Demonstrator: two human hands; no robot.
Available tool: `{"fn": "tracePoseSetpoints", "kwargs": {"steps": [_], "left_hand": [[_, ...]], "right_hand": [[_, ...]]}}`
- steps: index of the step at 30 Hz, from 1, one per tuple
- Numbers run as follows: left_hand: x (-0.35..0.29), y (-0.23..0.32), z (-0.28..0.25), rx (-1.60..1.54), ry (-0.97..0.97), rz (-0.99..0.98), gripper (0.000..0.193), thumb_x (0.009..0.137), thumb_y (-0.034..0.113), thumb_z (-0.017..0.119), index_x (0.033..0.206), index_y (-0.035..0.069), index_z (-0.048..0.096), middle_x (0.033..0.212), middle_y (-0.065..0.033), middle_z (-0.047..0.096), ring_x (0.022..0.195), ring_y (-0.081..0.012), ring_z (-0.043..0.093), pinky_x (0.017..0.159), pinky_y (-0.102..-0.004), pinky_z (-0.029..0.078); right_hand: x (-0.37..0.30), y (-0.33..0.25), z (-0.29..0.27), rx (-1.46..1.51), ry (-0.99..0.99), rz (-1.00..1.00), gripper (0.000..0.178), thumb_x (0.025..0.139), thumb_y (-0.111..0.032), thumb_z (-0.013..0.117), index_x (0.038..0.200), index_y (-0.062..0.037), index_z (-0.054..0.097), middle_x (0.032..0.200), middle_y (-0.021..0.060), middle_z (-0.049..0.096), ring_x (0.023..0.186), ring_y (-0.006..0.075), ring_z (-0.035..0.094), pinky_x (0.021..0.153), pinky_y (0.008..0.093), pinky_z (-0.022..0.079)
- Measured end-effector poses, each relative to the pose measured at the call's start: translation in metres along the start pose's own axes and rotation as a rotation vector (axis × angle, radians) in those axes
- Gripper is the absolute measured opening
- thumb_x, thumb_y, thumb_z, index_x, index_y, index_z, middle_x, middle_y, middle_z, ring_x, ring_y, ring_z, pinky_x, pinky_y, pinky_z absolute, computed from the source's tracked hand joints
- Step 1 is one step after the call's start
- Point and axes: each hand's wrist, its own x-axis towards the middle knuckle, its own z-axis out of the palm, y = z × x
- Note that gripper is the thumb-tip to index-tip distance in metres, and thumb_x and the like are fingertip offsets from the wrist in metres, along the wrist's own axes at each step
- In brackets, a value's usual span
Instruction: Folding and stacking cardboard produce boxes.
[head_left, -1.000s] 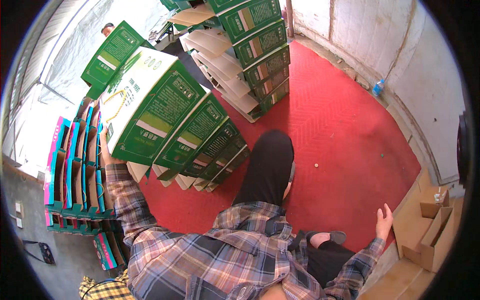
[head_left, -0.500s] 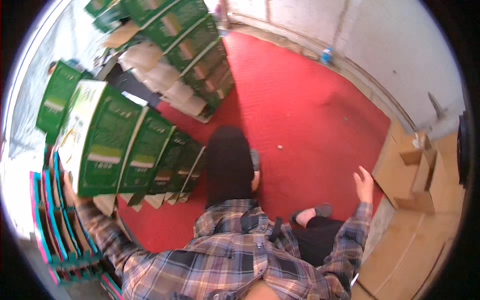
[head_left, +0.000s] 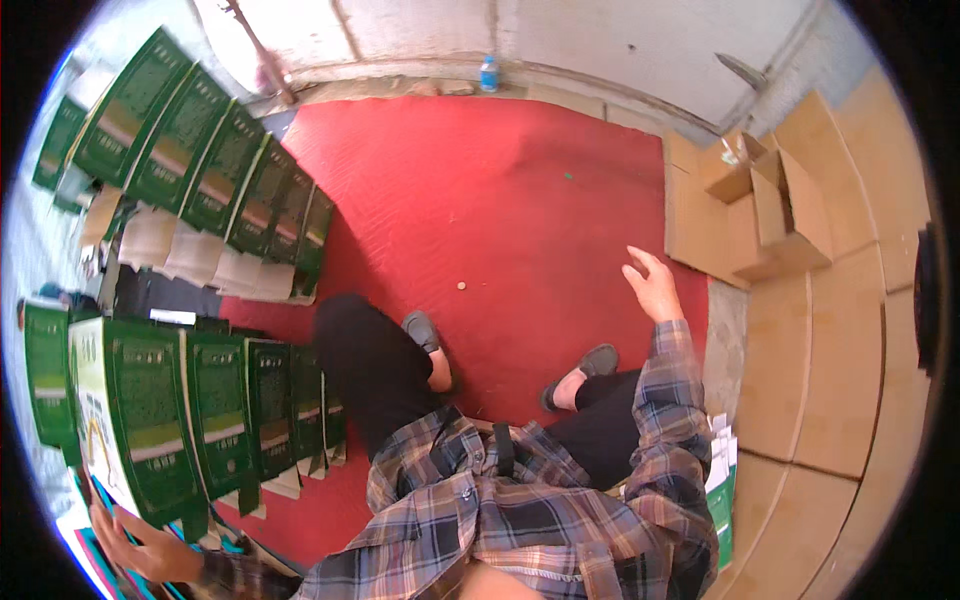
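My left hand (head_left: 140,545) is low on the left, its fingers stretched out beside the lower corner of a green and white carton (head_left: 150,425). Whether the fingertips touch the carton I cannot tell. That carton tops a stack of green cartons (head_left: 220,415) with open flaps hanging at their lower edges. Out over the red floor covering, my right hand (head_left: 652,285) is raised with fingers apart and nothing in it. The nearest thing to it is an opened brown cardboard box (head_left: 785,215) on the right.
Another tall stack of green cartons (head_left: 200,165) stands at the far left. Large brown cardboard boxes (head_left: 835,360) line the right side. Red floor covering (head_left: 480,200) runs to the back wall, where a blue bottle (head_left: 489,75) stands. Green and white packaging (head_left: 722,490) lies by my right elbow.
The view has turned right, so the carton stacks sit farther left. My left hand has moved down along the near carton's edge. My right hand is still held out with fingers apart.
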Motion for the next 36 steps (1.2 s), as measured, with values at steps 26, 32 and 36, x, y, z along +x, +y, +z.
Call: {"fn": "tracePoseSetpoints", "kwargs": {"steps": [26, 32, 36], "left_hand": [[-0.293, 0.296, 0.271, -1.105, -1.687, 0.804, 0.038, 0.074, 0.013, 0.07, 0.111, 0.009, 0.062, 0.092, -0.0118, 0.062, 0.083, -0.0304, 0.062, 0.072, -0.0398, 0.051], [-0.286, 0.28, 0.28, -0.854, -1.717, 0.77, 0.041, 0.076, 0.022, 0.069, 0.115, 0.011, 0.06, 0.095, -0.0143, 0.062, 0.087, -0.0313, 0.062, 0.076, -0.0405, 0.05], [-0.289, 0.296, 0.27, -0.836, -1.756, 0.857, 0.042, 0.079, 0.026, 0.066, 0.118, 0.012, 0.058, 0.1, -0.0161, 0.062, 0.098, -0.0337, 0.059, 0.084, -0.0425, 0.049]], "right_hand": [[-0.633, 0.22, 0.154, 1.299, 0.539, 1.324, 0.023, 0.078, -0.021, 0.06, 0.096, -0.0081, 0.068, 0.091, 0.013, 0.067, 0.076, 0.0276, 0.065, 0.071, 0.0392, 0.053], [-0.601, 0.195, 0.173, 1.558, 0.931, 1.388, 0.027, 0.082, -0.024, 0.059, 0.101, -0.005, 0.066, 0.097, 0.0144, 0.065, 0.083, 0.0265, 0.063, 0.076, 0.0388, 0.052], [-0.605, 0.186, 0.169, 1.565, 1.131, 1.396, 0.029, 0.083, -0.025, 0.059, 0.102, -0.0043, 0.065, 0.1, 0.0147, 0.064, 0.086, 0.0262, 0.062, 0.078, 0.0384, 0.051]]}}
